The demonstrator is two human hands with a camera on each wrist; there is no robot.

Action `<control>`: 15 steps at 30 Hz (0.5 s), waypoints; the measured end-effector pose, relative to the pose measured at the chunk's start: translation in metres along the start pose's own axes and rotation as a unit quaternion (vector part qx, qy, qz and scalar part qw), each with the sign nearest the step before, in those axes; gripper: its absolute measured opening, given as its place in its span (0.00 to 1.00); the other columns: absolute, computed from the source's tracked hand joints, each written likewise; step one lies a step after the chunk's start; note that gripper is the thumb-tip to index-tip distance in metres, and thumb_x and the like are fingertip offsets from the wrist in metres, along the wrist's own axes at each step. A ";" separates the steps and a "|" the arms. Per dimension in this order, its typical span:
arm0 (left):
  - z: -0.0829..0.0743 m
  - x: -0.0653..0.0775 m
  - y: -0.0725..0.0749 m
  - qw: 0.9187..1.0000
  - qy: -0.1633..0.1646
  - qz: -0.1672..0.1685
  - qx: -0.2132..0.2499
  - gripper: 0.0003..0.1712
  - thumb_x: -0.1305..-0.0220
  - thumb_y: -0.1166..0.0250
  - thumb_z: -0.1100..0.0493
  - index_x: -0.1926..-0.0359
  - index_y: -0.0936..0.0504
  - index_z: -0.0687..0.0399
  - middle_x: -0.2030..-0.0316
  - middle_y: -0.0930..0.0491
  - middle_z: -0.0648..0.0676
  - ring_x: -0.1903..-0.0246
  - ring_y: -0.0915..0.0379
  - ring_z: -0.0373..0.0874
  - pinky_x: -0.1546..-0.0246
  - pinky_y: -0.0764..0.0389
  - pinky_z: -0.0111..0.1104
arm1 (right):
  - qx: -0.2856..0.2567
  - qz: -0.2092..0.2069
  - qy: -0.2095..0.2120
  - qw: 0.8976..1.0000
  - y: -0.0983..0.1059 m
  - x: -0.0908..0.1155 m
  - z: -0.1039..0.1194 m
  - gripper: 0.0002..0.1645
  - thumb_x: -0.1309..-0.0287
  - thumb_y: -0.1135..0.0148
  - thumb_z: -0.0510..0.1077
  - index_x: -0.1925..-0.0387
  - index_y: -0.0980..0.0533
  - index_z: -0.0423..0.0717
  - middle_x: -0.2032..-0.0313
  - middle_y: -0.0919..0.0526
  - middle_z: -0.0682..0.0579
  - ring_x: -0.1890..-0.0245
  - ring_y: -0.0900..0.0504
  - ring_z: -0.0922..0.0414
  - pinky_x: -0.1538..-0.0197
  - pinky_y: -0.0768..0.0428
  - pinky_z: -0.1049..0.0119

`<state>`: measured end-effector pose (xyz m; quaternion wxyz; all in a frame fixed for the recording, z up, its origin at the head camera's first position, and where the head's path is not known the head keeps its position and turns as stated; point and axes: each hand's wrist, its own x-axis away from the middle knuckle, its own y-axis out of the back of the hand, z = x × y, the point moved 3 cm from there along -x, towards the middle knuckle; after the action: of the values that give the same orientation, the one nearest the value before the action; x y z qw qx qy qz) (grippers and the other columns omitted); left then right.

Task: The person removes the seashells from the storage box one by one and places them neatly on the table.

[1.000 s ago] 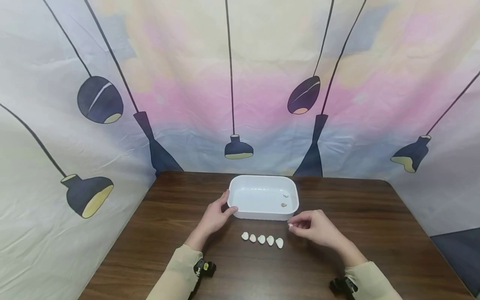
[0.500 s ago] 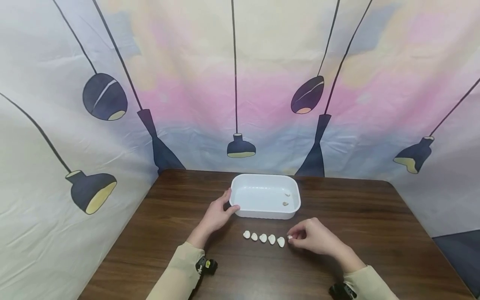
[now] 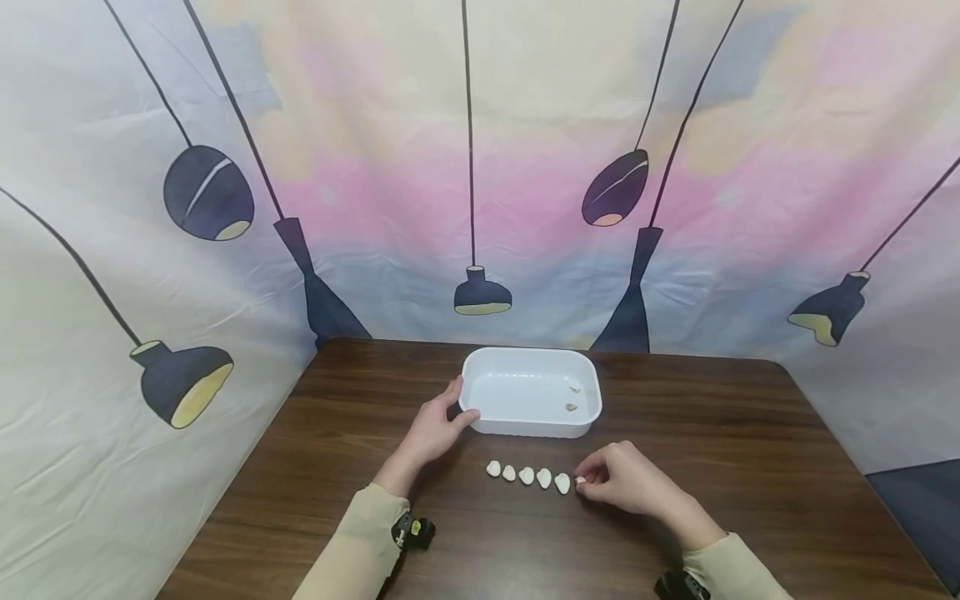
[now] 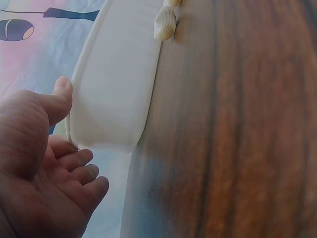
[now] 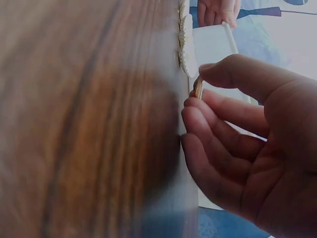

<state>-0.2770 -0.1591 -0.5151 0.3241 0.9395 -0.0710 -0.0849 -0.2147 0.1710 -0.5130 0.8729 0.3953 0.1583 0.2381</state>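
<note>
My right hand [image 3: 628, 479] pinches a small seashell [image 5: 199, 88] between thumb and fingertips, low over the table at the right end of a row. That row is made of several pale seashells [image 3: 543, 478], ribbed where they show in the left wrist view. Behind them stands a white rectangular plastic tray [image 3: 528, 429]. Its left end is gripped by my left hand [image 3: 432, 429], the thumb on the rim and the other fingers around the outer side. Inside the tray, near its right wall, lie two small brownish shells [image 3: 572, 407].
The dark wood-grain table [image 3: 480, 542] ends at a back edge just beyond the tray. A cloth backdrop [image 3: 390, 167] printed with hanging lamps rises behind it. Black wrist cameras [image 3: 413, 531] are strapped on both sleeves.
My right hand has come down from beside the tray's front right corner to the row's right end, carrying the seashell. My left hand keeps its place on the tray.
</note>
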 end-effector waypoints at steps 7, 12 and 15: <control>0.000 0.001 -0.001 1.000 0.006 0.001 -0.004 0.44 0.23 0.33 0.50 0.19 0.41 0.67 0.20 0.41 0.67 0.20 0.46 0.60 0.22 0.41 0.54 | 0.031 -0.011 0.006 0.999 -0.004 0.000 0.005 0.03 0.44 0.22 0.37 0.67 0.10 0.44 0.76 0.18 0.67 0.74 0.24 0.72 0.70 0.20 0.71; -0.002 0.001 0.000 1.000 0.006 0.001 -0.003 0.44 0.23 0.33 0.50 0.18 0.41 0.67 0.20 0.42 0.66 0.20 0.46 0.60 0.22 0.41 0.55 | 0.054 -0.021 0.009 0.998 -0.004 0.001 0.009 0.04 0.46 0.21 0.36 0.67 0.10 0.45 0.77 0.20 0.68 0.75 0.26 0.72 0.71 0.21 0.71; -0.003 0.001 0.000 1.000 0.008 0.002 -0.004 0.44 0.23 0.33 0.50 0.18 0.41 0.66 0.20 0.42 0.66 0.20 0.46 0.60 0.22 0.41 0.55 | 0.063 -0.027 0.013 0.998 -0.005 0.001 0.011 0.05 0.47 0.21 0.35 0.68 0.10 0.45 0.77 0.20 0.68 0.76 0.26 0.72 0.71 0.22 0.71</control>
<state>-0.2757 -0.1576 -0.5132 0.3283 0.9389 -0.0694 -0.0768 -0.2071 0.1621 -0.5093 0.8503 0.4418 0.1951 0.2092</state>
